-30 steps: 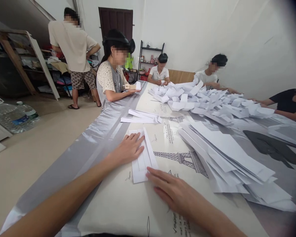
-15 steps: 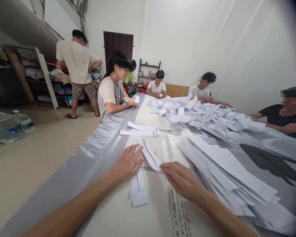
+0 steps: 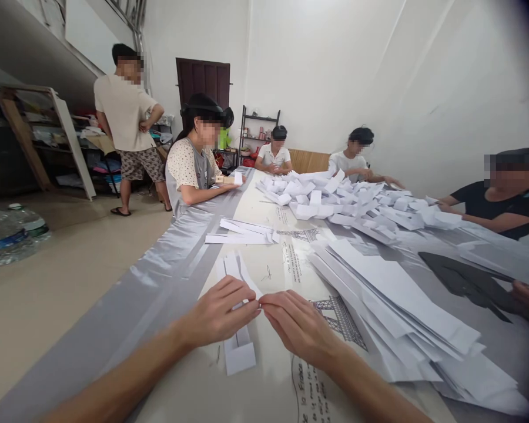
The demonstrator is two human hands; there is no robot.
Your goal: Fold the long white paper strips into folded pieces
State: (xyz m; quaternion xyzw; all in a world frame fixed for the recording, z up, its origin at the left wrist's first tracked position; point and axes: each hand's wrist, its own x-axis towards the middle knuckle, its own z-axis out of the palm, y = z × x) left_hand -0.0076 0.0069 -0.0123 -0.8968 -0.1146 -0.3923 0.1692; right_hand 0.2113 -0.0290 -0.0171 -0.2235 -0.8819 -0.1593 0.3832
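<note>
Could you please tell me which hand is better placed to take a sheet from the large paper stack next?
Probably the right hand: it is nearer the paper stack, while the left hand is farther away, over the folded paper.

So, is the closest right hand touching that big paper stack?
Apart: the head view shows printed tablecloth between the right hand and the paper stack.

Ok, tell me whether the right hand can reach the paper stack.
Probably yes: the paper stack lies to the right of the right hand, only printed tablecloth between, though it seems to be pinching folded paper.
</note>
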